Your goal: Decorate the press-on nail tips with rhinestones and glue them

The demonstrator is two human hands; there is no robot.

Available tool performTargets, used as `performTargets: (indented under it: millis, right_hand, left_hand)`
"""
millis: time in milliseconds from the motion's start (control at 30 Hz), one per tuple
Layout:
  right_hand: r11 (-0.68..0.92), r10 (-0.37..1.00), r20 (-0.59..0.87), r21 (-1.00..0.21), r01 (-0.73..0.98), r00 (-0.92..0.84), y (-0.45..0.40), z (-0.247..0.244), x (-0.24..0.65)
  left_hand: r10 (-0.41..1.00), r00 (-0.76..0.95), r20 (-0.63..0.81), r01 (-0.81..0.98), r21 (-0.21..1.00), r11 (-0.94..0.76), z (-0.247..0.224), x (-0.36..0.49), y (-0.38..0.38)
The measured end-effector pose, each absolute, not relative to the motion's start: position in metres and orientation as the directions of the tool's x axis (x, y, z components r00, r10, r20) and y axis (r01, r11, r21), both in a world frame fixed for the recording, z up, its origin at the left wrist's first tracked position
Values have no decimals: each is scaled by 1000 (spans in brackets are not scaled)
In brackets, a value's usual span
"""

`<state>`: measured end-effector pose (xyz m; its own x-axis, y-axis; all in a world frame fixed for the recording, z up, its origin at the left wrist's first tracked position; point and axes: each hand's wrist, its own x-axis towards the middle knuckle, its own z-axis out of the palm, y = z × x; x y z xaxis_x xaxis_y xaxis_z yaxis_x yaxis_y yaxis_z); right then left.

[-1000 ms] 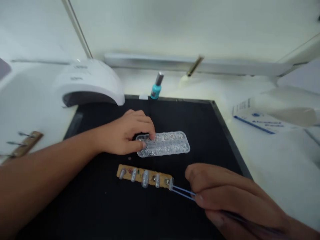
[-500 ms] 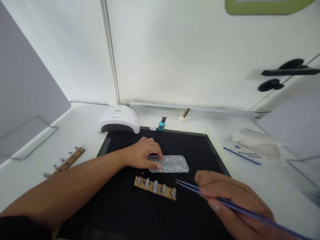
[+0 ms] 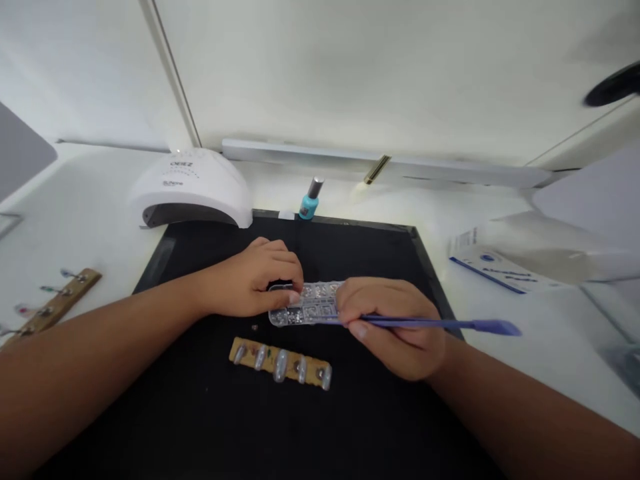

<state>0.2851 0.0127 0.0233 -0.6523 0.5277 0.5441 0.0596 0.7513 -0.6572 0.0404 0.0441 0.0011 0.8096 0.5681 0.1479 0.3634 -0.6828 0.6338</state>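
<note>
Rhinestone case [image 3: 316,301]: lies flat on the black mat [image 3: 310,433], between the left hand [image 3: 260,277] and the right hand [image 3: 390,300], with long axis running roughly left to right across the view. Held at the left end by the left hand, with thumb and index finger bent narrow over the compartments. Covered at the right end by the right hand, closed around blue-purple tweezers [image 3: 435,324]; cannot tell whether touched there by the knuckles. Near to both hands alike, then, with one at either end and the middle compartments showing between. As for the tweezers, pointed from right to left, nearly parallel with the long axis of the case, with tips over the near row of compartments, just left of the right fingers; too small to tell whether dipped among the stones or held just above, or whether spread or pinched together. Flanked on the near side, apart from the case and from both hands, by a wooden strip [image 3: 311,368] with nail tips [image 3: 281,365], slanted with right end closer to the body.
</note>
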Motion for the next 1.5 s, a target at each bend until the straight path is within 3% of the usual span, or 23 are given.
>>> performTargets:
  millis: [133, 1000, 1200, 1500]
  right_hand:
    - [716, 532, 489, -695, 59, -691, 6, 17, 286]
    - [724, 582, 357, -637, 266, -730, 6, 21, 284]
    - [750, 527, 410, -637, 180, -744, 10, 16, 280]
    - [739, 542, 381, -641, 209, -749, 10, 18, 280]
  left_hand:
    - [578, 806, 127, 366, 660, -656, 5, 41, 43]
    - [596, 792, 129, 362, 687, -630, 9, 41, 39]
    - [597, 793, 119, 372, 682, -630, 9, 41, 39]
    - [601, 788, 131, 374, 674, -637, 8, 41, 40]
